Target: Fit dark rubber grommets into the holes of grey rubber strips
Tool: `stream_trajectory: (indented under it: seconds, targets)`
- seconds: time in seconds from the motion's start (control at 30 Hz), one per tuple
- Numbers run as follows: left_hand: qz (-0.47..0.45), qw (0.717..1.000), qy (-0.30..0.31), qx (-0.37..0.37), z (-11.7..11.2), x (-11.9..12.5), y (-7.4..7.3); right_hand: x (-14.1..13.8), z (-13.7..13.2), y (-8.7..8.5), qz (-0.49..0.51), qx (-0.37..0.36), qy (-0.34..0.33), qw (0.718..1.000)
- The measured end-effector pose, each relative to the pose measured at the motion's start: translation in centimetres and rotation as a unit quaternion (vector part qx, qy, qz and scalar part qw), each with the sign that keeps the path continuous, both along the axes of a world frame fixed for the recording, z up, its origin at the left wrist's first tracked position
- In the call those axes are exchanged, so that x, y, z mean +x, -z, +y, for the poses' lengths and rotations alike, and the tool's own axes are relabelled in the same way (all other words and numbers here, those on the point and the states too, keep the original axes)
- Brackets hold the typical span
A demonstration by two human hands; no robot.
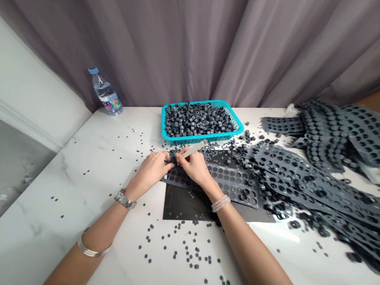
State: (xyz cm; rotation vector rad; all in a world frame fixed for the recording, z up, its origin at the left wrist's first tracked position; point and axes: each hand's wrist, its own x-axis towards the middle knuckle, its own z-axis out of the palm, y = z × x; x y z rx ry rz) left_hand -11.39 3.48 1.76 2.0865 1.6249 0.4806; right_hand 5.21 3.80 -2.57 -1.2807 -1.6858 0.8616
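My left hand (152, 171) is closed, its fingertips pinching a small black rubber piece (172, 157) at the far left end of a perforated black rubber sheet (233, 181). Right beside it, my right hand (195, 166) grips a slim, pale stick-like tool (195, 149), its free end pointing right. The tool's working end is hidden by my fingers. Under the sheet lies a flat dark mat (181, 204). Just beyond my hands stands a turquoise plastic basket (205, 137) heaped with black rubber rings.
Small black discs (193, 256) are scattered over the white marbled table (88, 200). More perforated rubber sheets (330, 197) pile up on the right, with loose black pieces around them. A water bottle (109, 97) stands at the back left, before a grey-purple curtain (160, 37).
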Motion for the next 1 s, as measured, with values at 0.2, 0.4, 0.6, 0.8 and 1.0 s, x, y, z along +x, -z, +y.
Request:
stream_trajectory:
  seconds: [0.2, 0.4, 0.6, 0.8, 1.0]
  targets:
    - [0.068, 0.997, 0.009, 0.02, -0.2, 0.3, 0.8, -0.4, 0.0, 0.1, -0.033, 0.016, -0.002, 0.999]
    - [0.049, 0.998, -0.003, 0.032, 0.2, 0.6, 0.8, -0.8, -0.2, 0.3, -0.053, 0.022, 0.01, 0.998]
    - [-0.017, 0.996, -0.085, 0.027, 0.6, -0.2, 2.4, -1.0, -0.2, 0.5, -0.039, 0.014, 0.037, 0.998]
    - [-0.03, 0.997, -0.067, 0.012, 0.4, -0.7, 2.4, -0.9, -0.2, 0.5, 0.012, 0.0, 0.052, 0.999]
    - [0.012, 0.999, -0.035, 0.014, -0.8, -1.1, 1.3, 0.1, -0.6, 0.4, 0.056, -0.018, 0.042, 0.997]
